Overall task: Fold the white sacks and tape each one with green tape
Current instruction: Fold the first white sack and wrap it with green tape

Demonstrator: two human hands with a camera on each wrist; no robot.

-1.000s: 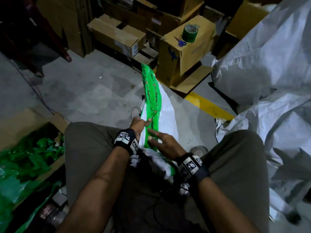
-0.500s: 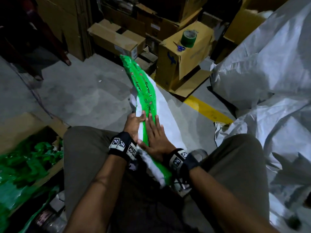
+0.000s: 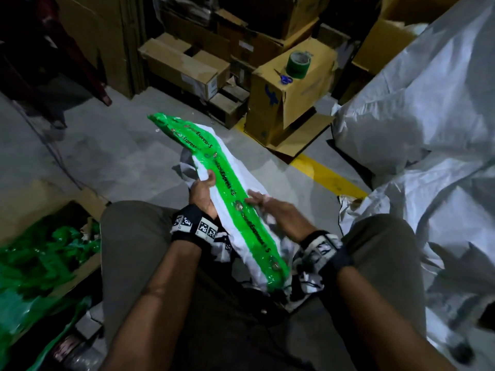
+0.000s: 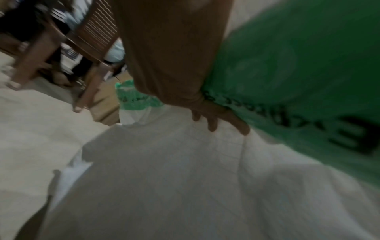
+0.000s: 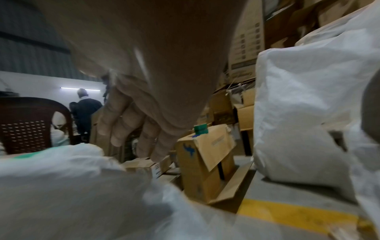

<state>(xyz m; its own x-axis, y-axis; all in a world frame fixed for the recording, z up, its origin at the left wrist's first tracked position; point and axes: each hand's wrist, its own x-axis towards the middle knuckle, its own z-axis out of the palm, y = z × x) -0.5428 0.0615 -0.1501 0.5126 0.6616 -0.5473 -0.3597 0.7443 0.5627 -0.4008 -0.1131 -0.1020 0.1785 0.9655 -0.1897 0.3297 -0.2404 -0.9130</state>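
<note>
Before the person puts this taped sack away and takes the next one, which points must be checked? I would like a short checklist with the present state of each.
1. Left hand grips the folded sack, thumb on its edge: ok.
2. Right hand free, fingers straight, only touching the sack: ok.
3. Green tape strip runs along the visible side: ok.
4. Tape stuck down fully, also on the underside: cannot tell.
5. Tape roll and scissors are on the cardboard box ahead: ok.
6. More white sacks lie at the right: ok.
</note>
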